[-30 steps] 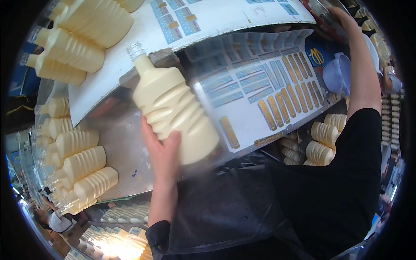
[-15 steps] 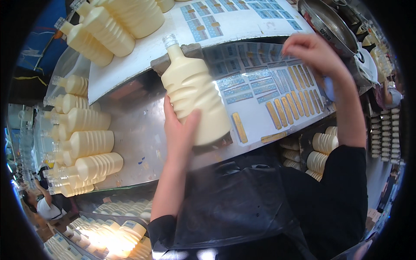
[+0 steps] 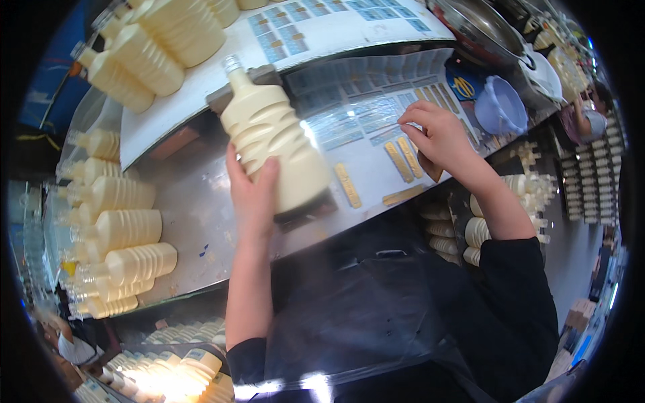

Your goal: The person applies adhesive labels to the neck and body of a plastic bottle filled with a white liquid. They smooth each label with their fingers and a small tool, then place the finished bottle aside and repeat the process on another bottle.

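A large cream-coloured bottle [image 3: 277, 144] with wavy ridges and a clear threaded neck lies slanted on a dark rest [image 3: 306, 209]. My left hand [image 3: 252, 191] is wrapped round its left side, thumb on top. Farther right, my right hand [image 3: 440, 138] hovers over the sheet of labels, thumb and forefinger pinched together. Whatever its fingertips hold, if anything, is too small to make out. Below that hand lie narrow gold strips [image 3: 398, 161]; another gold strip [image 3: 347, 186] sits beside the bottle's base. Blue patterned labels [image 3: 339, 127] lie between the bottle and the right hand.
Several ridged cream bottles [image 3: 134, 228] lie stacked at the left; others [image 3: 144, 57] stand on the white raised shelf [image 3: 322, 47]. A lilac bucket [image 3: 500, 107] and a wide metal pan [image 3: 480, 27] are at the right. Crated bottles [image 3: 181, 369] sit below the table.
My right hand has come down and left from the far edge of the label sheet to above the gold strips, uncovering the bucket. My left hand still holds the bottle; the whole view has shifted.
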Motion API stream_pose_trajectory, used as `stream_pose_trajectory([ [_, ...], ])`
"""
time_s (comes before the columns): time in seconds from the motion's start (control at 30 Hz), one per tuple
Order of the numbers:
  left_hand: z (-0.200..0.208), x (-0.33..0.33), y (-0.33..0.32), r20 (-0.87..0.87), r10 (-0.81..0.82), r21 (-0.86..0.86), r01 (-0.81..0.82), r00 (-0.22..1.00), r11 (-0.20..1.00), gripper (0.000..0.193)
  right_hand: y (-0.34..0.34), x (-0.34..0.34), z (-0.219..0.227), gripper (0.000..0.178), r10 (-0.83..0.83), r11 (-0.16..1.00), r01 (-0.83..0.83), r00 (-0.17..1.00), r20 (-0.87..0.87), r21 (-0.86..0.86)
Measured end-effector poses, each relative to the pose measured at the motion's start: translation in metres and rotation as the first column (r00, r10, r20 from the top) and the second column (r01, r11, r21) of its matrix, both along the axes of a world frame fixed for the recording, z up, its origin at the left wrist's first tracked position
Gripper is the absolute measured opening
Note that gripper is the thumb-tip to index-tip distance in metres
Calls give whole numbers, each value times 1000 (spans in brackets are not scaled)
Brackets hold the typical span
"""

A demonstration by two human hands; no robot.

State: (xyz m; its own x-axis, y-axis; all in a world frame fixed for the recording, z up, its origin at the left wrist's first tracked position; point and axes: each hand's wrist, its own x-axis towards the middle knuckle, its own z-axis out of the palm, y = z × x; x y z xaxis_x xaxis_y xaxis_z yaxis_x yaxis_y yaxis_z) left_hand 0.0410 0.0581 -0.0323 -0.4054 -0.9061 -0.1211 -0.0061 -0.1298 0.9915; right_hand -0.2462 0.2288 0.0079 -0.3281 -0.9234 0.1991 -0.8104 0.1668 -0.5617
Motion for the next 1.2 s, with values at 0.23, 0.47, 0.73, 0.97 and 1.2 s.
stream_pose_trajectory([
  [0.23, -4, -2, 6, -32, -5, -29, 4, 999, 1000, 80, 14, 7, -16, 14, -20, 1000, 20, 1000, 17, 0],
  [0.47, -12, -3, 11, -64, 4, -68, -8, 998, 998, 75, -2, 31, -60, 15, 99, 995, -99, 988, -118, 3],
  [0.73, -12, 1, 9, 54, 50, -130, -43, 997, 991, 74, -33, 50, -72, 29, 86, 971, -51, 986, -144, 233],
  [0.97, 1, -6, 14, 46, 65, -107, -59, 997, 992, 75, -49, 36, -56, 21, 18, 997, -33, 982, -187, -75],
  [1.2, -12, 1, 12, 54, 86, -188, -74, 995, 979, 73, -42, 44, -48, 17, 78, 991, -102, 969, -235, -90],
])
